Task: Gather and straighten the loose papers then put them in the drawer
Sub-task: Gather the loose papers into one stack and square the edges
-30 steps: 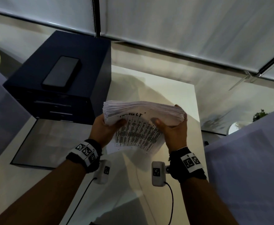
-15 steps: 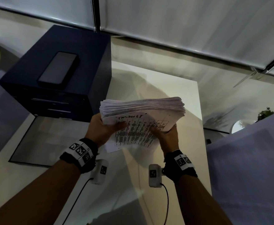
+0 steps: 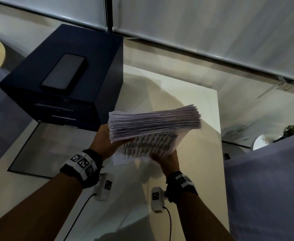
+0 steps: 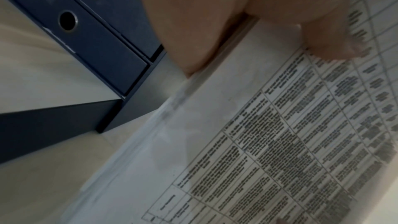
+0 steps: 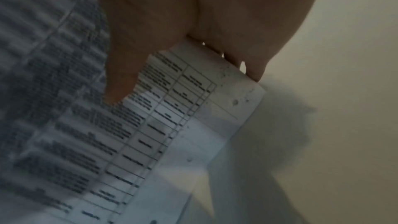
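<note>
The papers [image 3: 154,125], a thick stack of thin white sheets with ragged, layered edges, are being held in the air above the pale, smooth tabletop [image 3: 191,105], just right of the drawers [image 3: 59,111]. The bottom sheet [image 4: 280,142] is showing a printed grid of blurred dark text. The left hand [image 3: 106,142] is gripping the stack's left end, thumb lying on the printed face and fingers [image 4: 185,23] wrapping round the edge. The right hand [image 3: 167,159] is pinching the near right corner, thumb [image 5: 120,67] on the print and the fingers behind the sheets.

Compared with half a second ago, the stack is tilting, its right end now rising higher than its left, and the right hand is sitting lower, at the corner instead of under the middle.

The drawers are a boxy, matte navy unit with flat fronts and round finger holes [image 4: 68,20], both fronts closed. A glossy dark phone [image 3: 63,73] is lying flat on top. A glass-like mat [image 3: 43,153] with a dark border is lying on the tabletop in front of the unit.
</note>
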